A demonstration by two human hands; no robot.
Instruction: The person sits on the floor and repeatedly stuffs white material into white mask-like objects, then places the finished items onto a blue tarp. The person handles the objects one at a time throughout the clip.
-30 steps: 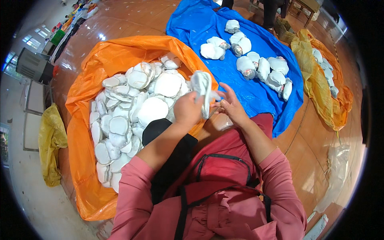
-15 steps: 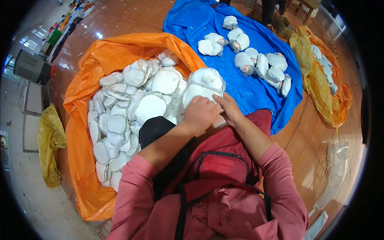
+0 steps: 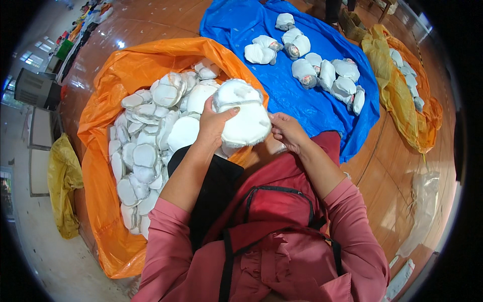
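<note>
My left hand (image 3: 214, 121): gripping a white, two-lobed fabric piece (image 3: 246, 123)
My right hand (image 3: 290, 132): curled at its edge; whether pinching, I cannot tell
Piece's place: before me, by the orange plastic sack's right side

White with greyish patches is covering the padded piece (image 3: 246, 123) at twelve o'clock; orange is colouring the sheet (image 3: 108, 85) at ten, blue the tarp (image 3: 287, 98) at one.

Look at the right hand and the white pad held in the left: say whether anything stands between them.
Nothing visible does. The right hand has its fingers at the right edge of the pad, though contact is unclear; the left hand holds the opposite side.
</note>
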